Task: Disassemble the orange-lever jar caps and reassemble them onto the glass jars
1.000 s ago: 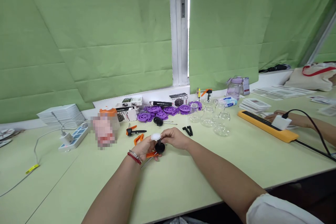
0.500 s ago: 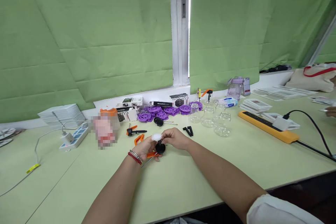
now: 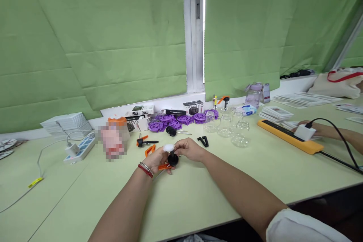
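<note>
Over the middle of the table, a black round part with an orange lever [image 3: 172, 160] is held between both hands. My left hand [image 3: 157, 160] is closed around it from the left, and a white covering [image 3: 169, 148] shows at its thumb. From the right, my right hand [image 3: 188, 149] pinches at the upper side of the same part; its fingertips are partly hidden. A thin metal rod [image 3: 159, 175] sticks out below my left hand. Just beyond lie an orange loop-shaped piece [image 3: 149, 150], another black-and-orange part [image 3: 147, 142] and two short black pieces [image 3: 203, 141].
Several purple wheel-like pieces [image 3: 184, 119] and printed boxes [image 3: 137, 124] line the back. Clear glass jars [image 3: 225, 126] stand right of them. An orange power strip [image 3: 286, 136] lies to the right, near a co-worker's hand [image 3: 320, 129]. A white power strip [image 3: 82, 148] is at left.
My hands and the black part stay almost in place. At the right, the co-worker's hand has reached further left, behind the orange power strip, over the papers there.
</note>
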{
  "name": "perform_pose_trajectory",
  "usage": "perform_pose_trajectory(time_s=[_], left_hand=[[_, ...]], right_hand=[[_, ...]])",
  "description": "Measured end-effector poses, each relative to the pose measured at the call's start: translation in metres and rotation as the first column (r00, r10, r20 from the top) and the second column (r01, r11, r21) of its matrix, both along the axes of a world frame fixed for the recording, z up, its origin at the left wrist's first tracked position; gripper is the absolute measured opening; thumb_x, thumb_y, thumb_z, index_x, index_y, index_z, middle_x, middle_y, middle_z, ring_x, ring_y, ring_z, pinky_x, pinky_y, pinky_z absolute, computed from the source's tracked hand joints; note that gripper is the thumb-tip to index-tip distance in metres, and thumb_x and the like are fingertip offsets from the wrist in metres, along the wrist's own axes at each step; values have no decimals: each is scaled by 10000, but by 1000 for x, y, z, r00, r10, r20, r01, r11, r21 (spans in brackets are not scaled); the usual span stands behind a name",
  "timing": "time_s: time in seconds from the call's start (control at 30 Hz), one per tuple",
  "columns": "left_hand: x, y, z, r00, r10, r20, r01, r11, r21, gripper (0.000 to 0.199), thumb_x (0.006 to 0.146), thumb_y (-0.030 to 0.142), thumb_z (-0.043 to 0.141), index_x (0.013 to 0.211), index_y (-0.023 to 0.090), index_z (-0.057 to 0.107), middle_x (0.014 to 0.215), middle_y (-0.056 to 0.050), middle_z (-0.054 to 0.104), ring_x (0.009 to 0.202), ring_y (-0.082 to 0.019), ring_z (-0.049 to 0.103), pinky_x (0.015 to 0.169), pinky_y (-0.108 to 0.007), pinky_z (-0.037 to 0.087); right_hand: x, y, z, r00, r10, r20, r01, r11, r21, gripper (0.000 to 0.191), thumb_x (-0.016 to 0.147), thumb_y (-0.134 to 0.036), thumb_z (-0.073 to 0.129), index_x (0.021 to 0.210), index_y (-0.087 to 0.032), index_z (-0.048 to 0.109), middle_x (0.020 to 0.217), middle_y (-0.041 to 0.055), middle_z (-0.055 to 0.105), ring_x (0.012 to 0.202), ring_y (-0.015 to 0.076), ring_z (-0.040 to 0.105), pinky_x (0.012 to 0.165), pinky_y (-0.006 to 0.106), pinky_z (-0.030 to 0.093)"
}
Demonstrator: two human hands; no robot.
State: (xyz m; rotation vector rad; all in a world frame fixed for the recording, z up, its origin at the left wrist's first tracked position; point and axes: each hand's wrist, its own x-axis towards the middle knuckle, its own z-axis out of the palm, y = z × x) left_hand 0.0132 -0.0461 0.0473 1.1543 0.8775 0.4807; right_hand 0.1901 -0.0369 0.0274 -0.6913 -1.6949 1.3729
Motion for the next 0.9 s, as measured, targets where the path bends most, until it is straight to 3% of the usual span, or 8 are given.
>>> perform_pose_trajectory(time_s=[0.3,0.67,0.9], left_hand=[[1,-2,2,1000,-6,-5,6,1000,11,433,722,495,492,1014,176,500,770,-93,614,576,-223,602,408,-279,434],[0,0,1,1000,7,12,-7,1000,-1,469,700,519,536,1018,176,496,739,-85,610,566,-228,603,412,-294,444],[-1,-1,-1,1000,-1,14,1,1000,9,457,709,511,504,1017,173,502,764,-92,617,574,-223,605,403,-282,440]], right_hand=[[-1,0,-1,999,-38,-11,38,999,-21,168,620,-242,721,730,-142,642,649,-20,611,586,99,518,640,274,427],[-1,-5,4,1000,28,-13,-29,999,-19,218,622,-297,733,762,-137,682,705,5,646,660,128,555,697,291,434],[-2,-5,4,1000,6,-11,-7,1000,-15,173,650,-293,704,733,-142,695,687,-8,599,613,105,502,626,267,410]])
